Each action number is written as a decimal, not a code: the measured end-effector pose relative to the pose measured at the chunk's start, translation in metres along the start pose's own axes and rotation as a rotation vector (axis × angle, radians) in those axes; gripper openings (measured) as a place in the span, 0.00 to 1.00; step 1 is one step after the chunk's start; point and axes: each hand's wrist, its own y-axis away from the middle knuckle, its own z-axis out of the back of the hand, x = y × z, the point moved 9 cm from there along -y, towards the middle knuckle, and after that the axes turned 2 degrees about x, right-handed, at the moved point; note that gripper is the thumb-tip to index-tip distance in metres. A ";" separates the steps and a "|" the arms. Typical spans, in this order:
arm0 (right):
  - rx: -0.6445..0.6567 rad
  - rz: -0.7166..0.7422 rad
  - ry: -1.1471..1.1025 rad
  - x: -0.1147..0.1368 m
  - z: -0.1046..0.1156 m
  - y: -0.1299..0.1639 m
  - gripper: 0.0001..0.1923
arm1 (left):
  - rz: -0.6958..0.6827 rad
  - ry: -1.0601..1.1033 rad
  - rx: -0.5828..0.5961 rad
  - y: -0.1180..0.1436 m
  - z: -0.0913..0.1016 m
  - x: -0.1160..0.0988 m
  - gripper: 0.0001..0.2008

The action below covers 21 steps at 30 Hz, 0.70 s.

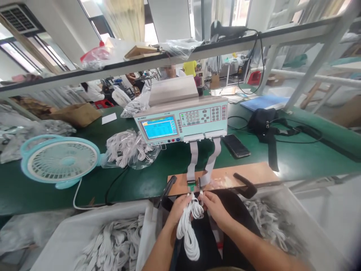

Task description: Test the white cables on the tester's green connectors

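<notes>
A bundled white cable (189, 233) hangs in loops between my hands, over my lap. My left hand (180, 207) is closed on one end of it, just below a small green circuit board (192, 186). My right hand (213, 205) pinches the other cable end by the second connector, its fingertips partly hiding the plug. Two grey ribbon cables (193, 160) run from these connectors up to a bench tester (183, 120) with a lit blue screen. The connectors rest at a wooden board (222, 177) along the table's front edge.
A blue fan (64, 160) and bagged white cables (124, 148) are on the green table's left. A phone (236, 146) and black bag (261, 122) lie right. Cable-filled bins (148, 222) flank my legs. Black clamps (245, 184) grip the board. A shelf (180, 58) crosses above.
</notes>
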 end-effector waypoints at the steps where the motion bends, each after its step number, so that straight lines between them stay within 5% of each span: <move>1: -0.011 0.011 0.003 -0.001 0.000 -0.001 0.20 | -0.011 0.014 -0.030 0.000 0.000 -0.001 0.21; 5: -0.022 0.023 0.051 -0.004 -0.005 0.002 0.21 | -0.066 0.041 -0.133 0.008 0.002 -0.006 0.19; 10: 0.029 0.023 0.218 0.000 0.000 0.033 0.19 | -0.060 0.033 -0.015 0.022 -0.021 0.015 0.15; 14: 0.054 -0.058 0.460 0.016 0.064 0.063 0.17 | 0.042 0.061 0.016 0.036 -0.041 0.043 0.19; 18: -0.190 0.068 1.109 0.062 0.142 0.082 0.11 | 0.071 0.024 -0.047 0.043 -0.048 0.047 0.22; 21: -0.180 0.158 1.160 0.075 0.124 0.087 0.08 | -0.049 -0.143 -0.052 0.044 -0.054 0.031 0.19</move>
